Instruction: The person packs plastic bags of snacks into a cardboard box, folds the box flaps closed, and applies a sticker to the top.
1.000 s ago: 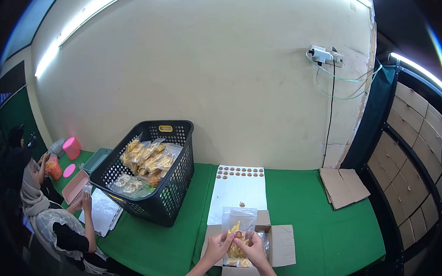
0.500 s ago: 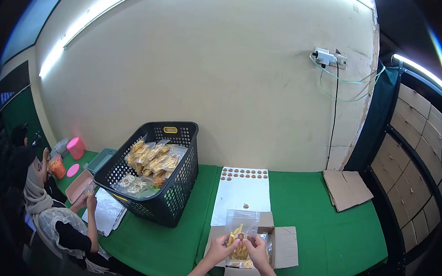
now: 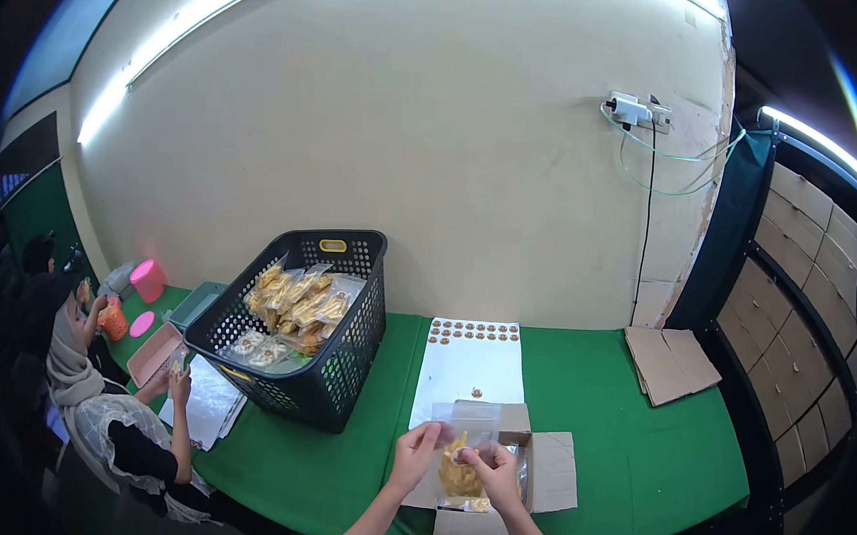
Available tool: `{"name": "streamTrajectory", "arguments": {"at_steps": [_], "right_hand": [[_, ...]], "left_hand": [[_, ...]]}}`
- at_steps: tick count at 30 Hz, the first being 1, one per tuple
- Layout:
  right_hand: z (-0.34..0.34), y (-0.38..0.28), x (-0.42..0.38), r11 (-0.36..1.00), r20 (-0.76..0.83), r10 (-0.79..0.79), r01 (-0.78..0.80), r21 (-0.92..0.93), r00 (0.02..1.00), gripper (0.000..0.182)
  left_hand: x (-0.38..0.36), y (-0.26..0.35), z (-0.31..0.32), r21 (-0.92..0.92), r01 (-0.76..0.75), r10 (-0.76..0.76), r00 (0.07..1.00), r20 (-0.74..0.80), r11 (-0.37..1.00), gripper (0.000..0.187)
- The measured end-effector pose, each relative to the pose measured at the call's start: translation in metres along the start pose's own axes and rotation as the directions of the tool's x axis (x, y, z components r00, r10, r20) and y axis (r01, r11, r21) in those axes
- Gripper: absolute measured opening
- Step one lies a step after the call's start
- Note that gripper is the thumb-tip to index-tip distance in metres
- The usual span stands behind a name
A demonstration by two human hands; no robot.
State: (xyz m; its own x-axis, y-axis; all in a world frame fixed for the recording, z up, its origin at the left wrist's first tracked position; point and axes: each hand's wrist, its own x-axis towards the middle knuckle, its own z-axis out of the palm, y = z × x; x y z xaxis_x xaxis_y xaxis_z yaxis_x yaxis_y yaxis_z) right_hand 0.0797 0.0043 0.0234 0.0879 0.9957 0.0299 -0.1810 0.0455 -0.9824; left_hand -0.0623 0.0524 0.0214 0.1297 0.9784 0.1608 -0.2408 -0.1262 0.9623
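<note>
A clear plastic bag of yellow snack sticks is held upright over an open cardboard box. My left hand pinches the bag's upper left side, its fingertips slightly blurred. Lower down, at a small round sticker on the bag's front, my right hand has thumb and fingers pressed together on the bag. Behind the box lies a white sheet with rows of round brown stickers near its far edge and a single one near the bag. More packaged pieces show inside the box.
A black basket full of snack bags stands left. Flattened cardboard lies at the right on the green table. Two people sit at the far left, one holding a small bag near a pink tray and white sheets.
My left hand has moved up and left, from the sticker to the bag's upper edge. My right hand has shifted slightly left and up. The nearer person's hand has risen a little.
</note>
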Motion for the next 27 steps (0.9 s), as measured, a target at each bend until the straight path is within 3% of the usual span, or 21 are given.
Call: {"name": "streamTrajectory", "arguments": {"at_steps": [3,6,7,10,11,14,17,27], "right_hand": [[0.008,0.017,0.006,0.971,-0.001,-0.235,0.234,-0.039,0.972,0.025],[0.002,0.005,0.01,0.942,-0.056,-0.324,0.317,-0.114,0.944,0.038],[-0.001,-0.001,0.013,0.913,-0.034,-0.35,0.333,-0.237,0.936,0.029],[-0.007,-0.021,0.017,0.852,0.252,-0.16,0.263,-0.453,0.954,0.022],[-0.004,-0.024,0.018,0.861,0.294,-0.099,0.23,-0.454,0.951,0.026],[0.005,-0.009,0.018,0.891,0.326,-0.17,0.286,-0.351,0.93,0.023],[0.021,-0.009,0.006,0.876,0.327,-0.113,0.25,-0.413,0.938,0.019],[0.048,-0.011,-0.014,0.87,0.391,-0.086,0.261,-0.419,0.916,0.021]], "left_hand": [[-0.002,0.0,-0.011,0.236,-0.148,0.151,0.989,0.007,0.96,0.022],[-0.007,0.011,-0.022,0.481,-0.251,0.227,0.968,0.109,0.84,0.018],[-0.009,0.015,-0.024,0.556,-0.287,0.236,0.958,0.163,0.78,0.017],[-0.015,0.024,-0.022,0.605,-0.411,0.235,0.906,0.352,0.682,0.014],[-0.017,0.025,-0.019,0.601,-0.389,0.213,0.914,0.345,0.698,0.014],[-0.022,0.027,-0.02,0.621,-0.295,0.198,0.955,0.222,0.726,0.014],[-0.027,0.029,-0.032,0.728,-0.41,0.357,0.903,0.238,0.55,0.015],[-0.022,0.046,-0.06,0.775,-0.379,0.544,0.837,0.053,0.506,0.023]]}}
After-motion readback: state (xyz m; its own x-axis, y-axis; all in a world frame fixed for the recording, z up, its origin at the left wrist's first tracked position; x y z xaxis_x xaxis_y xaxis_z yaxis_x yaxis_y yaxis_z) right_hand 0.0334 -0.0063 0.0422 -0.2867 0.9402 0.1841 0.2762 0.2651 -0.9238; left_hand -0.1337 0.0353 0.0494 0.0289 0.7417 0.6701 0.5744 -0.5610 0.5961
